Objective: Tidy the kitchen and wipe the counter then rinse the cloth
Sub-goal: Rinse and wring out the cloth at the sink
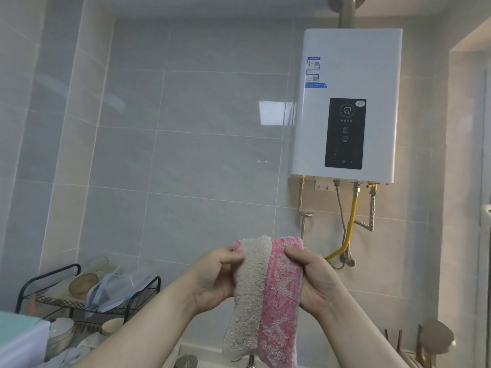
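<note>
Both hands are raised in the lower middle of the frame with a cloth-width gap between them. The left hand (215,277) pinches the left edge of a folded terry cloth, half beige and half pink (265,293), and the right hand (316,282) has its fingers curled round the pink right edge. The cloth hangs upright between them, its top held taut and its lower end dangling loose toward the bottom edge of the frame. There a chrome fitting (251,362), probably a tap, shows only in part. From this pose the person seems to be at the cloth-handling end of the task, either spreading the cloth to check it or getting ready to wring it. It cannot be told whether the cloth is wet. To do this well, the cloth should be lowered until it is over the basin, so that drips fall there and not on the counter. The hands would then close in and twist in opposite directions, working down the loose tail as well. Behind the cloth is a glossy grey tiled wall (186,128). A black wire dish rack (87,301) sits at lower left with white bowls (61,333) beneath it. At upper right is a white wall-mounted water heater (350,65) with a yellow hose (352,221) below it, and splashes should be kept away from both.
</note>
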Tool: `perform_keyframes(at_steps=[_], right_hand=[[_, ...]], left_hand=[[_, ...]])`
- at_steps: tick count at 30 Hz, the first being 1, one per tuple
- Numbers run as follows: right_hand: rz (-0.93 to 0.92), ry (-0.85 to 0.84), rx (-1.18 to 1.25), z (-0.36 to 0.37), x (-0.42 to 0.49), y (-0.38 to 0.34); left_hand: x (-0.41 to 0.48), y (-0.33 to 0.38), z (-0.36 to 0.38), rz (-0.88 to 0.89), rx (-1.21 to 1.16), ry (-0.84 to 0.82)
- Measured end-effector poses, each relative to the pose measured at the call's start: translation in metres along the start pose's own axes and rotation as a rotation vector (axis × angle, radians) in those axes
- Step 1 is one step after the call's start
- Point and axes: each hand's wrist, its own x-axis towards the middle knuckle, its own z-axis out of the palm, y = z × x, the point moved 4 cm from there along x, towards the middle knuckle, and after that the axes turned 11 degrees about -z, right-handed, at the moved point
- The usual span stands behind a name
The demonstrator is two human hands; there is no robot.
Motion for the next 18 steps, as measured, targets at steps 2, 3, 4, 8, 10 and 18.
perform_keyframes(at_steps=[2,3,4,8,10,18], right_hand=[[-0.001,-0.007,-0.041,-0.004,0.001,-0.003],[0.007,-0.012,-0.092,-0.007,0.002,-0.004],[0.029,-0.009,-0.161,-0.011,0.004,-0.006],[0.137,0.145,-0.578,-0.033,0.01,-0.014],[0.122,0.257,-0.891,-0.041,0.013,-0.023],[-0.04,0.267,-1.065,-0.036,0.029,-0.04]], left_hand=[[0.003,0.005,-0.006,0.092,0.001,0.15],[0.004,0.008,-0.011,0.167,0.007,0.263],[0.005,0.012,-0.017,0.241,0.016,0.352],[0.008,0.021,-0.024,0.305,0.152,0.387],[0.01,0.019,-0.025,0.3,0.259,0.406],[0.027,-0.001,-0.023,0.164,0.043,0.442]])
